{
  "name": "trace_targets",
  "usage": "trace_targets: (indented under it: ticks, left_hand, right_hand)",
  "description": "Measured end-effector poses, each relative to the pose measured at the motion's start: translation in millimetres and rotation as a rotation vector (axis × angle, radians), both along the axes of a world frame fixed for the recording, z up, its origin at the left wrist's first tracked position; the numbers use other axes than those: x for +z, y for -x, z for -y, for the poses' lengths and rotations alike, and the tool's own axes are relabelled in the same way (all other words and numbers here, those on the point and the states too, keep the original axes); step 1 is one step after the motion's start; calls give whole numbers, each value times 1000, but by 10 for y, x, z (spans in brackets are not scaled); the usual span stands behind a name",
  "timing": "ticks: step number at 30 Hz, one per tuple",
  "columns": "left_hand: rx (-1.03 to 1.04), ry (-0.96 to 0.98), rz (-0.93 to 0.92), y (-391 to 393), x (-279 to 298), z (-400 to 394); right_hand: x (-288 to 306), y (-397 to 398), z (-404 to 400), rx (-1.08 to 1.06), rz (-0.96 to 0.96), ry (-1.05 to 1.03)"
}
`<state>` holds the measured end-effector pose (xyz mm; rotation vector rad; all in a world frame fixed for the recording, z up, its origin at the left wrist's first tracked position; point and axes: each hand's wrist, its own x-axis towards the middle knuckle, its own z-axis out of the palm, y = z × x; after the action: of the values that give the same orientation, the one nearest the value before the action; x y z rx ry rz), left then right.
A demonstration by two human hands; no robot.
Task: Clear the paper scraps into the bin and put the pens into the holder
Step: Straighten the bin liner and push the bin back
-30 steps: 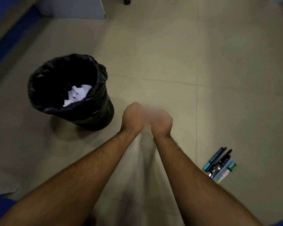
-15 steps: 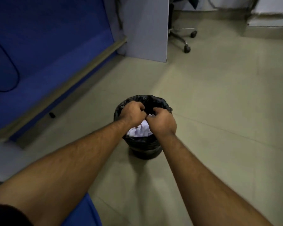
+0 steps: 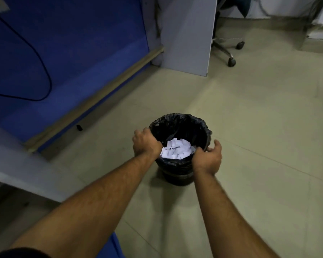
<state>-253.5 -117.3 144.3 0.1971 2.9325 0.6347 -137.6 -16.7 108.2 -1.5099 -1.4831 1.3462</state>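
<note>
**Both hands at the bin rim, scraps sitting inside**

So nearest the camera, two bare forearms are reaching forward and down over the tiled floor (image 3: 259,138). The left hand (image 3: 146,143) is curling over the near-left edge of the bin (image 3: 177,174), fingers bent down on the black liner (image 3: 194,125), looks like it's touching the rim. The right hand (image 3: 208,158) is sitting at the near-right edge, fingers spread and loosely cupped just beside the rim; can't tell if it's actually gripping anything. The hands are apart, with the bin mouth between them. Right between them, down inside the liner, the white paper scraps (image 3: 177,148) are piling up in a heap. Further back, a blue partition (image 3: 73,53) is running along the left, and a grey panel (image 3: 186,34) with an office chair base (image 3: 229,51) beside it.
</note>
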Motion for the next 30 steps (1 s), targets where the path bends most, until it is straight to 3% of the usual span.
trace_targets:
  ticks: [3,5,11,17,21,27,30]
  left_hand:
    - [223,-251,275,38,-174,204]
    - [303,-437,358,188,-400,298]
    - [436,-637,250,494,-367,489]
    - [277,-795,182,725,-176,399]
    - [233,-753,179,777,-173,287]
    - [356,-712,159,890,-128,262]
    - [368,-691,267,798,-18,199]
  right_hand:
    - [-17,79,108,79,-46,85]
    - [-54,181,204,107,-52,88]
    - [-141,787,364,317,-136,69]
    - [-592,1420,361,738,-256,23]
    - [-361,1437,468,951,-252,157]
    - [-165,1285,393,836,-331,169]
    - [70,1249,303,712,-290,124]
